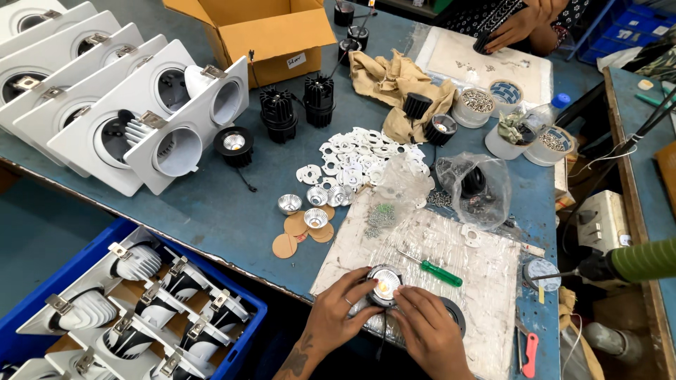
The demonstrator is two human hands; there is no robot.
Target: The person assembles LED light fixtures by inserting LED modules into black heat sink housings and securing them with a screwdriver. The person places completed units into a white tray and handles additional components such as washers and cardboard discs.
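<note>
At the far left, a blue crate is holding white twin-hole lamp housings packed on cardboard, and more white housings are leaning in a row on the blue table. Further right, an open cardboard box is sitting at the table's far edge; its inside is hidden. Small silver reflectors and brown discs are lying ahead of the hands.

The left hand is curling its fingers around the left side of a round LED lamp module, thumb and fingertips pressing its rim. The module is resting on a plastic-covered white board at the near table edge, its axis upright, its yellow LED face pointing up at the camera, a dark cable trailing toward the person. The right hand is gripping the module's right side, fingers bent over it.

A green-handled screwdriver is lying just right of the module, and round tubs of small screws are standing beyond.
</note>
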